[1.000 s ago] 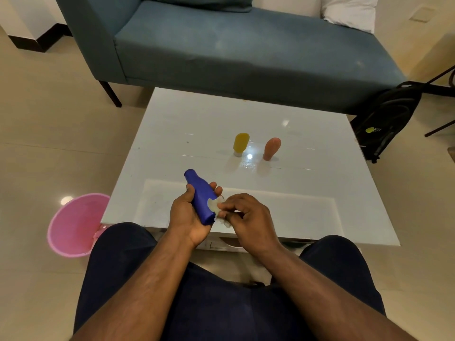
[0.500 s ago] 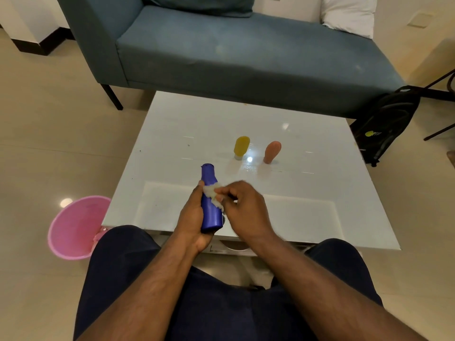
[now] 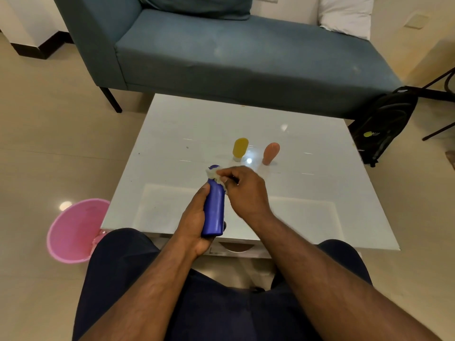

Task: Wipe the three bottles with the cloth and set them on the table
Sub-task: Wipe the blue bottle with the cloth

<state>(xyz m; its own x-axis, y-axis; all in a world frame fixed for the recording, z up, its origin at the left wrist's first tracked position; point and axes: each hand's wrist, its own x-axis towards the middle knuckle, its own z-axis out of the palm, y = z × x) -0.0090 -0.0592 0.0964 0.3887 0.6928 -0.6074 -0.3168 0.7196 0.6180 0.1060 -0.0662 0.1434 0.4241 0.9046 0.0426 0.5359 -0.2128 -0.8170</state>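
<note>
My left hand (image 3: 194,223) grips the lower body of a blue bottle (image 3: 213,212), held nearly upright over the near edge of the white table (image 3: 187,124). My right hand (image 3: 242,190) pinches a small whitish cloth (image 3: 214,175) against the bottle's neck, just under its top. A yellow bottle (image 3: 240,148) and an orange bottle (image 3: 270,153) stand cap-down side by side in the middle of the table, beyond my hands.
A teal sofa (image 3: 221,52) with a white pillow (image 3: 346,14) runs behind the table. A pink basket (image 3: 73,230) sits on the floor to the left. A black backpack (image 3: 384,124) leans at the right. My knees are under the table's near edge.
The blue bottle has swung from tilted left to nearly upright. My right hand has slid the cloth from the bottle's lower body up to its neck.
</note>
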